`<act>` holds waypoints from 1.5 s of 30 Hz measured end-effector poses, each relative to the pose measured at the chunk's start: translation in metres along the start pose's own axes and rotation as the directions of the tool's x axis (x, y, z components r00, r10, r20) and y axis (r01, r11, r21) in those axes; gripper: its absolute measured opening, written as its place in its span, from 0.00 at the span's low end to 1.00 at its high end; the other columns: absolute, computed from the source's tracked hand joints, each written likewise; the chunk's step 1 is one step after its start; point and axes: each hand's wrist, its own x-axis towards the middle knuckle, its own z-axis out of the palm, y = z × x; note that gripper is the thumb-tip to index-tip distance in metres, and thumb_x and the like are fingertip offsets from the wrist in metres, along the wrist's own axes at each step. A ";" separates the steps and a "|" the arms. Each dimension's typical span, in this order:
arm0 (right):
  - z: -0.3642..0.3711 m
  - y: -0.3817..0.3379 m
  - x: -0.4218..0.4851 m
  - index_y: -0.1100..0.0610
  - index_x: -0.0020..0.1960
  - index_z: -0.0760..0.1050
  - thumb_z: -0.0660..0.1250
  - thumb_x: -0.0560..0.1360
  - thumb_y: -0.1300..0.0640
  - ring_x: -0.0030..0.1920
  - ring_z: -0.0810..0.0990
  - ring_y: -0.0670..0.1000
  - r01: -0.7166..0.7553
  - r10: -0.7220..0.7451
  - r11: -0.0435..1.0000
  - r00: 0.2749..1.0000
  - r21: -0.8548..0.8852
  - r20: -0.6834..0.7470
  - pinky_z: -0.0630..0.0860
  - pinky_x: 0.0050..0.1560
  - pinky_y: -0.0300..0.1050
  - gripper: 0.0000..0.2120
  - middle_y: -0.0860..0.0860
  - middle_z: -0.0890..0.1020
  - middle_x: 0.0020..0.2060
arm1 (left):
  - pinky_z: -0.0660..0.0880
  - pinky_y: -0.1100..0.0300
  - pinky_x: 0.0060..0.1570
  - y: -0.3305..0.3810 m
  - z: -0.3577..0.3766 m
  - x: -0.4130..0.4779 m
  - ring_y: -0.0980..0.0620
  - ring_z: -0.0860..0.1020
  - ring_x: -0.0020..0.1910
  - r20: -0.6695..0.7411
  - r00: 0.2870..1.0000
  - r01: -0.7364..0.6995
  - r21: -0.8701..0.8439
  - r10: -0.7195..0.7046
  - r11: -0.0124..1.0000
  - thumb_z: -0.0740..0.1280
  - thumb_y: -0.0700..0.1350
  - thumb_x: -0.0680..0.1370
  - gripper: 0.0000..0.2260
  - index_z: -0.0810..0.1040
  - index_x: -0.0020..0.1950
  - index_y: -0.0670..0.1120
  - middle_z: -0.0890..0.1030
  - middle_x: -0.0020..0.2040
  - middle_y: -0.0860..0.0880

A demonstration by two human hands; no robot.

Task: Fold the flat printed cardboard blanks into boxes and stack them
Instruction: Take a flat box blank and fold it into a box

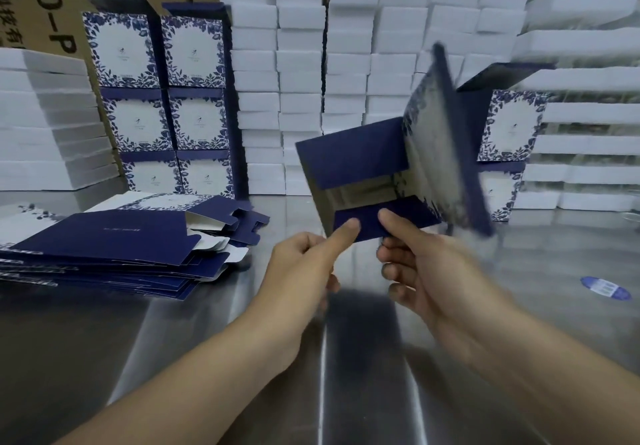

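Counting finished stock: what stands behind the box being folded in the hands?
Behind the half-folded box, a stack of finished printed boxes shows partly; its left side is covered. White foam blocks rise beyond.

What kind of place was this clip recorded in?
Probably a packaging workshop or packing station. Flat navy printed cardboard blanks are piled on a shiny steel table, folded blue-and-white floral boxes are stacked behind it, and white foam blocks form a wall at the back.

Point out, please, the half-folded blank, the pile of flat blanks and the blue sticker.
half-folded blank [353,157], head view, its dark blue panel.
pile of flat blanks [104,240], head view, top sheet's blue face.
blue sticker [605,289], head view, its middle.
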 end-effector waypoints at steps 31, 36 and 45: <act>0.018 -0.008 -0.026 0.56 0.31 0.71 0.62 0.82 0.54 0.25 0.68 0.48 0.020 -0.019 0.997 1.000 -0.080 0.011 0.66 0.31 0.43 0.21 0.52 0.73 0.26 | 0.66 0.63 0.30 -0.002 0.007 -0.006 0.56 0.69 0.26 0.253 0.967 0.095 -0.230 -0.035 0.969 0.65 0.54 0.84 0.24 0.72 0.27 0.52 0.65 0.27 0.53; 0.019 -0.004 -0.027 0.57 0.34 0.68 0.59 0.84 0.57 0.25 0.63 0.46 0.106 -0.109 0.992 0.993 -0.070 -0.042 0.61 0.27 0.39 0.19 0.51 0.68 0.26 | 0.64 0.60 0.33 -0.003 0.008 -0.008 0.55 0.68 0.26 0.239 0.969 0.116 -0.222 -0.061 0.968 0.67 0.56 0.82 0.24 0.71 0.27 0.52 0.64 0.27 0.53; 0.017 0.001 -0.017 0.58 0.37 0.68 0.63 0.82 0.56 0.24 0.63 0.46 0.103 -0.108 0.986 0.994 -0.128 -0.033 0.61 0.23 0.37 0.15 0.52 0.67 0.28 | 0.63 0.57 0.34 -0.005 0.008 -0.004 0.54 0.68 0.25 0.159 0.985 0.101 -0.227 -0.065 0.969 0.61 0.52 0.85 0.27 0.68 0.25 0.52 0.63 0.26 0.54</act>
